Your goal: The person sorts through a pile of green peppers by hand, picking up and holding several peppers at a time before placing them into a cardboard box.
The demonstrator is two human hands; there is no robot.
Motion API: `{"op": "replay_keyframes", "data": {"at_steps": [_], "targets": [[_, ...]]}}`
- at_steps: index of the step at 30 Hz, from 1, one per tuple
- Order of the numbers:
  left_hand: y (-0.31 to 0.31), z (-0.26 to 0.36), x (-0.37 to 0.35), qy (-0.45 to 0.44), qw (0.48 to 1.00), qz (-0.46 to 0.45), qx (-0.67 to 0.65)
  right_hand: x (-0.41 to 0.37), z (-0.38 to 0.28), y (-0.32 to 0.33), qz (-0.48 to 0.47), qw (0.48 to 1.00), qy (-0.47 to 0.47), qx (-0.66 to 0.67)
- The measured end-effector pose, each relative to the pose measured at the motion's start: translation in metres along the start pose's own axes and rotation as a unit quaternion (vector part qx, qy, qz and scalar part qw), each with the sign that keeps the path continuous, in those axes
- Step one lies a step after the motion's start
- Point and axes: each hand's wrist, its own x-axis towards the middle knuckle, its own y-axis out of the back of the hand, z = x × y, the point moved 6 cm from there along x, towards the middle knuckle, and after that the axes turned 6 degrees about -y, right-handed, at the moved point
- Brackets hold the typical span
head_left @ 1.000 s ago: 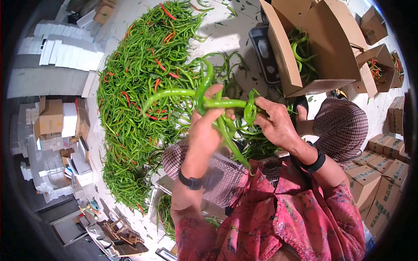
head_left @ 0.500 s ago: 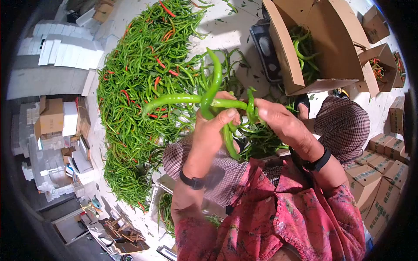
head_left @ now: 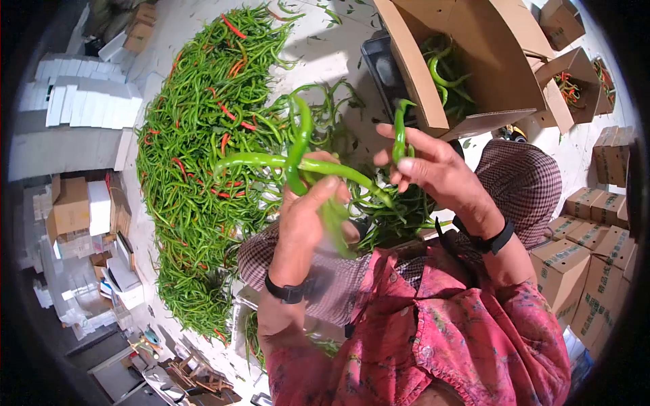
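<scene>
Several long green peppers [head_left: 254, 160] are gripped in my left hand [head_left: 306, 215], crossing one another and sticking out past the thumb and fingers. Between the thumb and fingers of my right hand [head_left: 440, 172] is one smaller green pepper [head_left: 400, 128], held upright with its curled tip at the top. A gap separates my two hands. Below and between them lie more loose green peppers [head_left: 399, 220]. To the left spreads a large heap of green peppers [head_left: 196, 135] with some red ones mixed in.
An open cardboard box [head_left: 497, 74] with green peppers inside stands at the upper right, beside a dark tray [head_left: 386, 71]. Smaller open boxes with peppers are farther right. Closed cartons [head_left: 562, 267] are stacked at the right. White boxes [head_left: 88, 98] stand at the far left.
My right hand has moved away from my left hand, with the small pepper in it. Its fingers are more spread. The whole view has shifted slightly, so the surroundings appear farther left.
</scene>
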Motion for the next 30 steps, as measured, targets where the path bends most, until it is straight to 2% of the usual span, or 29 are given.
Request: {"op": "replay_keyframes", "data": {"at_steps": [2, 4, 11, 13, 17, 20, 22, 25, 30], "targets": [[-0.005, -0.004, -0.001, 0.020, 0.999, -0.002, 0.033, -0.007, -0.007, -0.008, 0.000, 0.997, 0.008, -0.076], [-0.011, -0.010, -0.002, 0.065, 0.996, -0.005, 0.062, -0.013, -0.010, -0.014, 0.016, 0.998, -0.002, -0.068], [-0.016, -0.021, -0.003, 0.115, 0.991, -0.042, 0.055, -0.014, 0.009, -0.008, -0.002, 1.000, -0.010, -0.029], [-0.016, -0.022, -0.002, 0.123, 0.989, -0.050, 0.061, -0.016, 0.008, -0.007, 0.005, 0.997, 0.033, -0.072], [-0.025, -0.023, -0.002, 0.138, 0.988, -0.057, 0.041, -0.022, 0.000, -0.009, 0.018, 0.995, 0.062, -0.071], [-0.022, -0.027, 0.001, 0.121, 0.989, -0.063, 0.055, -0.023, 0.003, -0.004, 0.040, 0.993, 0.065, -0.091], [-0.020, -0.024, 0.001, 0.120, 0.991, -0.052, 0.041, -0.024, 0.006, 0.000, 0.061, 0.982, 0.096, -0.152], [-0.020, -0.020, 0.003, 0.099, 0.994, -0.037, 0.031, -0.024, 0.010, 0.004, 0.049, 0.971, 0.116, -0.206], [-0.027, -0.012, 0.005, 0.042, 0.999, -0.027, -0.011, -0.022, 0.018, 0.001, 0.030, 0.967, 0.146, -0.208]]}}
